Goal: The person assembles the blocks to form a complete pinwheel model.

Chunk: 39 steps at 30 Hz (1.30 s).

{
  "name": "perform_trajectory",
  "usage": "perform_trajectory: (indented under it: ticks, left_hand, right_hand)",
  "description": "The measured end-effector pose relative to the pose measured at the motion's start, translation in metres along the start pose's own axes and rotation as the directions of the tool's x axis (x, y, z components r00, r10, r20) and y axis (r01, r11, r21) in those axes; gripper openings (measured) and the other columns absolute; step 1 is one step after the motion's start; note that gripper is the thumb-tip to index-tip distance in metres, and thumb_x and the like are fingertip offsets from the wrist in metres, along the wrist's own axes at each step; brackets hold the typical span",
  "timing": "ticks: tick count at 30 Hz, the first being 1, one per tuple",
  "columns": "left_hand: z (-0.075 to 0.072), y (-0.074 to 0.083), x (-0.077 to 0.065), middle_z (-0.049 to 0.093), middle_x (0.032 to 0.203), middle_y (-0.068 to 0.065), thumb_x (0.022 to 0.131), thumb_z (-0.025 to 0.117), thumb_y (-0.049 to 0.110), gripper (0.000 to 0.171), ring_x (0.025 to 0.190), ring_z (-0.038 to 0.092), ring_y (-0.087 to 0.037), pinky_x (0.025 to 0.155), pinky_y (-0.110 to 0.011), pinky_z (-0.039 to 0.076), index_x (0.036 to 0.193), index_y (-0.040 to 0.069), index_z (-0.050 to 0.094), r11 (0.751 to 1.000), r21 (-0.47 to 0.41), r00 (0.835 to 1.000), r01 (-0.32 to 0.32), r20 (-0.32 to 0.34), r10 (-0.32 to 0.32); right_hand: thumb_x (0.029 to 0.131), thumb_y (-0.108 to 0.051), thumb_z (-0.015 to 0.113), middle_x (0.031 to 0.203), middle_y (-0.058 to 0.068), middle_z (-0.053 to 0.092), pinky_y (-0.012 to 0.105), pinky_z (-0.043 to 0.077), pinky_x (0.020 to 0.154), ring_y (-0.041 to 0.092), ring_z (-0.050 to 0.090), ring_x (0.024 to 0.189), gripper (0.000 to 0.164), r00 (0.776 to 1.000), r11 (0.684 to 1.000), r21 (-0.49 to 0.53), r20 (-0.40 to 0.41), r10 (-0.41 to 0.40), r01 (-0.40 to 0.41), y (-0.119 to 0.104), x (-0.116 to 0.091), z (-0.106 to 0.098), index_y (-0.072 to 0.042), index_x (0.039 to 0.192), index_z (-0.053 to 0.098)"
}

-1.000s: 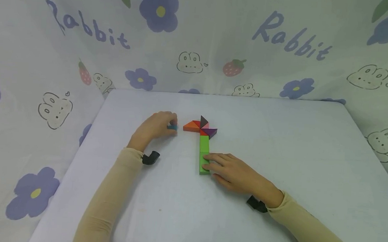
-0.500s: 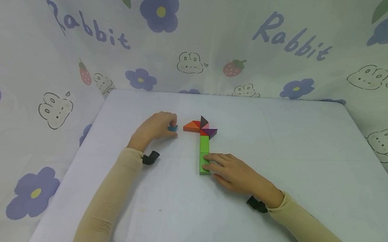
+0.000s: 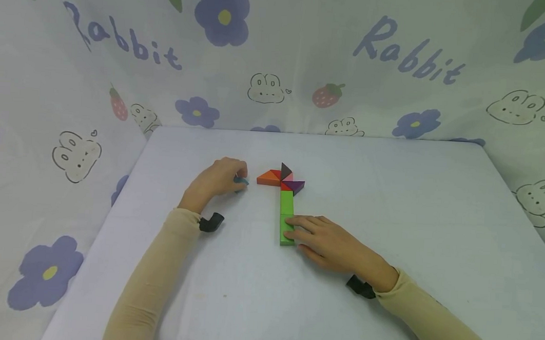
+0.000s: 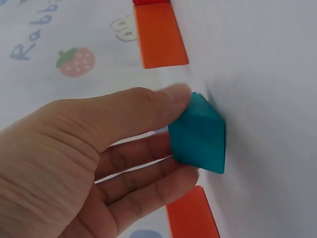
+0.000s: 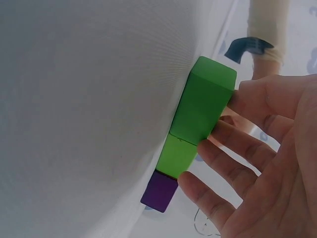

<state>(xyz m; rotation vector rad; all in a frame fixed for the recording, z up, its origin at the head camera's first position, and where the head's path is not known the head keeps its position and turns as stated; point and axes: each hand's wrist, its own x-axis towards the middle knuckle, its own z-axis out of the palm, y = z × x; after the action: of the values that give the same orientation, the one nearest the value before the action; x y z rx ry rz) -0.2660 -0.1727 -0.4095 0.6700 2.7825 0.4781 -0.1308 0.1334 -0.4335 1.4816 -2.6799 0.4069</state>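
My left hand (image 3: 218, 176) pinches a teal triangular block (image 4: 200, 136) between thumb and fingers, just left of a pinwheel of small triangular blocks. In that group are an orange block (image 3: 268, 179), a dark brown one (image 3: 285, 170), a pink one, a red one (image 3: 286, 187) and a purple one (image 3: 297, 185). Below it a light green block (image 3: 286, 202) and a darker green block (image 5: 205, 106) form a straight stem. Fingertips of my right hand (image 3: 331, 244) rest on the darker green block, fingers loosely extended.
A red-orange block (image 4: 192, 213) lies beyond my left fingers, hidden in the head view. The white table (image 3: 391, 197) meets a printed cloth backdrop (image 3: 306, 53) at its far edge. A black strap piece (image 3: 211, 222) sits at the left wrist.
The teal block has turned and tilted between my left fingers, and the thumb has shifted slightly. My right hand stays in place on the green block.
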Motion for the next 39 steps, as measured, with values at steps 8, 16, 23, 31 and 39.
perform_trajectory:
  ticks: [8,16,23,31,39]
  left_hand:
    - [-0.001,-0.006,-0.002,0.071,0.109,-0.009,0.094,0.065,0.015,0.010,0.106,0.062,-0.026,0.096,-0.046,0.050,0.102,0.010,0.069,0.997,-0.071,0.999,-0.037,-0.029,0.035]
    - [-0.007,-0.007,-0.004,0.069,0.111,-0.012,0.097,0.059,0.013,0.019,0.101,0.061,-0.028,0.094,-0.045,0.051,0.113,0.005,0.067,1.000,-0.030,0.999,-0.007,-0.038,0.006]
    - [-0.012,-0.003,-0.006,0.065,0.102,-0.010,0.089,0.072,0.025,0.031,0.093,0.060,-0.025,0.085,-0.041,0.051,0.114,0.007,0.065,0.999,0.026,0.999,0.020,-0.030,-0.019]
    - [-0.011,-0.004,-0.008,0.064,0.098,-0.006,0.086,0.076,0.019,0.017,0.091,0.060,-0.024,0.083,-0.037,0.052,0.097,0.008,0.069,1.000,-0.013,1.000,0.021,0.004,-0.021]
    - [-0.013,0.002,-0.011,0.063,0.096,-0.006,0.084,0.077,0.013,0.010,0.089,0.059,-0.023,0.074,-0.033,0.052,0.088,0.010,0.068,0.996,-0.069,0.995,0.062,0.084,-0.056]
  right_hand:
    - [0.095,-0.018,0.062,0.143,0.003,0.051,0.042,0.049,0.101,0.022,0.051,0.131,0.036,1.000,1.000,-0.002,0.000,0.004,-0.004,0.000,0.000,0.001,-0.020,0.131,0.059]
    - [0.095,-0.018,0.061,0.144,0.003,0.051,0.042,0.049,0.101,0.022,0.051,0.132,0.037,1.000,1.000,-0.004,0.009,0.008,-0.008,0.000,0.000,0.001,-0.020,0.132,0.058]
    - [0.095,-0.018,0.061,0.143,0.003,0.051,0.042,0.049,0.102,0.023,0.051,0.132,0.036,1.000,1.000,-0.011,0.005,0.003,-0.003,0.000,0.000,0.000,-0.020,0.131,0.059]
    - [0.096,-0.018,0.061,0.143,0.003,0.052,0.042,0.049,0.101,0.023,0.052,0.131,0.036,1.000,1.000,-0.006,0.014,0.008,-0.008,0.000,0.000,0.001,-0.020,0.132,0.059]
    - [0.096,-0.018,0.061,0.144,0.003,0.051,0.042,0.050,0.100,0.023,0.052,0.131,0.037,1.000,1.000,-0.004,0.009,0.006,-0.006,0.000,0.000,0.001,-0.020,0.132,0.058]
